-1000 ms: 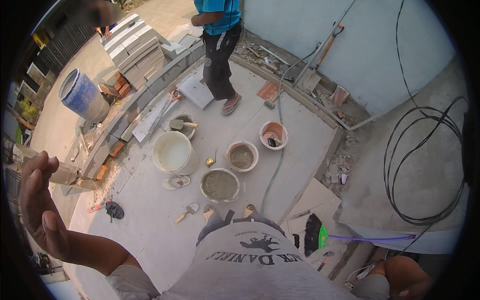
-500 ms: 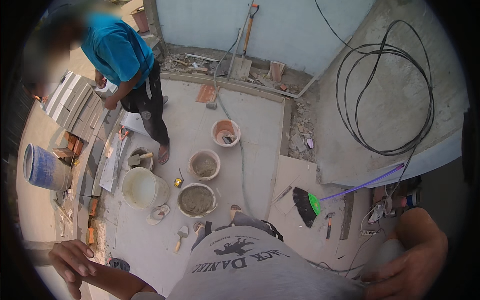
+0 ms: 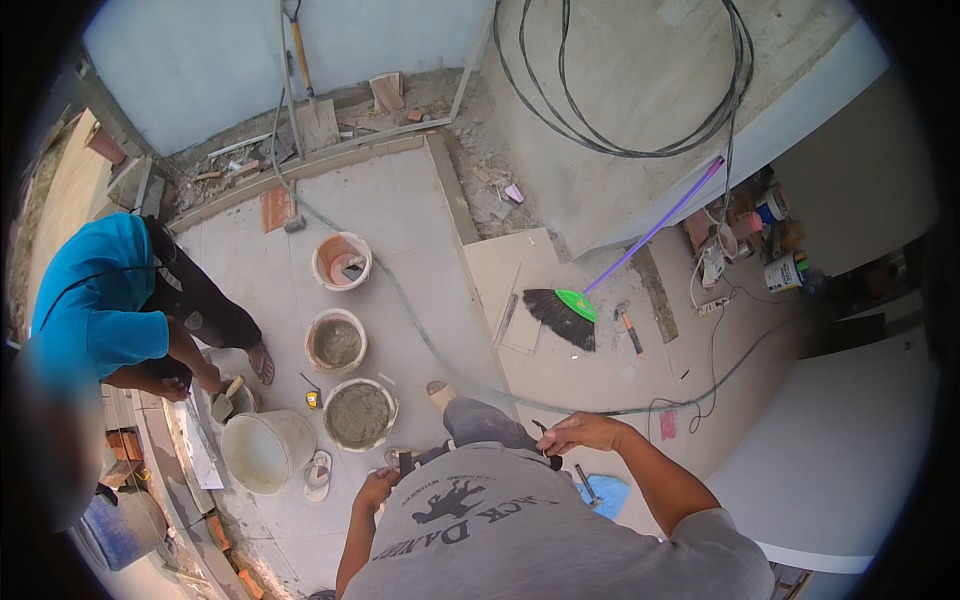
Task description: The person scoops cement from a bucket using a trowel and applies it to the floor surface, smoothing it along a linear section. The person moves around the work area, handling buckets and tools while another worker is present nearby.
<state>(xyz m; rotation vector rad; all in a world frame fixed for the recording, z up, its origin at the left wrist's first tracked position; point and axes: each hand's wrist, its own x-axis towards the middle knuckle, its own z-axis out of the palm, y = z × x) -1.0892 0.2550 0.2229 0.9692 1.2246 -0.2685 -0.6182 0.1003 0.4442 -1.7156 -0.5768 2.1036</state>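
Both my hands are at the waist of my grey T-shirt (image 3: pixel 490 520). My right hand (image 3: pixel 588 432) pinches the end of a black strap (image 3: pixel 546 438) at the right side of my waist. On the left, my left hand (image 3: pixel 376 487) is closed at the other side, against a black strap (image 3: pixel 406 462); its fingertips are partly hidden. Ahead of my feet stands a bucket of grey mortar (image 3: pixel 360 414), with a second mortar bucket (image 3: pixel 337 343) behind it and an orange-lined bucket (image 3: pixel 342 262) farther off. A large pale bucket (image 3: pixel 268 452) is to their left.
At the left a co-worker in a blue shirt (image 3: pixel 105 290) bends over a small bucket with a trowel (image 3: pixel 224 404). A tape measure (image 3: pixel 314 399) and sandal (image 3: pixel 317 476) lie nearby. Right are a broom (image 3: pixel 563 315), a hammer (image 3: pixel 630 332), a hose (image 3: pixel 420 330) and cables (image 3: pixel 735 90).
My hands have come in from wide at both sides to my waist, where the right one now grips a strap. The view has turned right. The co-worker has bent down toward the small bucket.
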